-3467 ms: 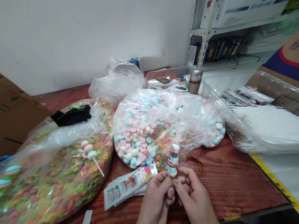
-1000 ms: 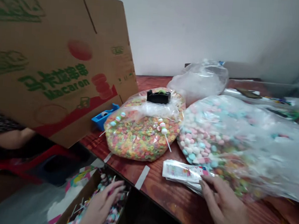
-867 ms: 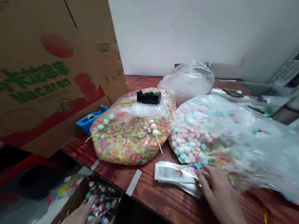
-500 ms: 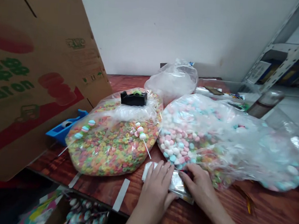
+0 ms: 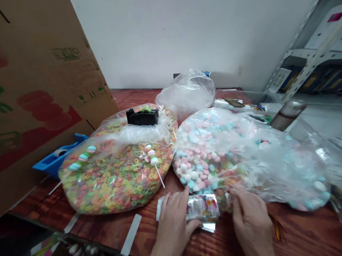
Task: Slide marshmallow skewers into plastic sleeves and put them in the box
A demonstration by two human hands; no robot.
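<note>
My left hand (image 5: 173, 219) lies with fingers stretched out on a stack of silvery printed plastic wrappers (image 5: 203, 208), its thumb along the near edge. To the right, my right hand (image 5: 251, 217) is pinched on a clear plastic wrapper (image 5: 223, 200) with a bit of red and white print; the fingertips are partly hidden. Behind the hands rests a large bag of pink, white and blue marshmallows (image 5: 196, 167). A marshmallow candy stick (image 5: 153, 160) and a second candy stick (image 5: 82, 157) lie on a bag of coloured cereal rings (image 5: 116, 179).
A black tape dispenser (image 5: 142, 116) sits on the cereal bag, and a blue tape dispenser (image 5: 56, 158) stands beside the cardboard box (image 5: 45, 74). A tape strip (image 5: 131, 235) sticks to the table edge. A bottle (image 5: 289, 114) and a clear tray (image 5: 250, 98) are at the back.
My right hand has moved right, off the stack, drawing a clear wrapper with it. The stack's printed face now shows. My left hand has stayed on the stack; the view has shifted slightly right.
</note>
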